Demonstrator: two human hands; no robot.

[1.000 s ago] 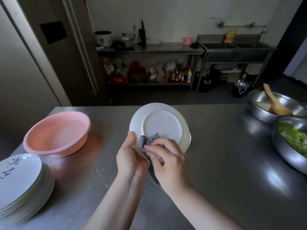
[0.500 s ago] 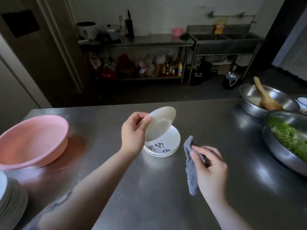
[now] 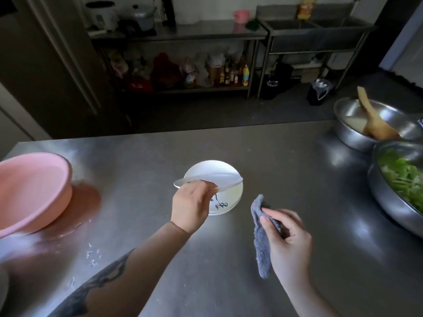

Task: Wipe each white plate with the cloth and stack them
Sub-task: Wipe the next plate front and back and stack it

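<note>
While the left hand (image 3: pixel 191 205) pinches a white plate (image 3: pixel 210 179) by its near rim and holds it tilted just above the small stack of plates (image 3: pixel 225 203) mid-counter, the right hand (image 3: pixel 287 235) grips the grey cloth (image 3: pixel 263 243) just right of that stack, clear of it. Held by one edge only, the plate could slip from that pinch, or land off-centre and clatter, perhaps chipping. The pink basin (image 3: pixel 34 191) sits well left of the stack.
</note>
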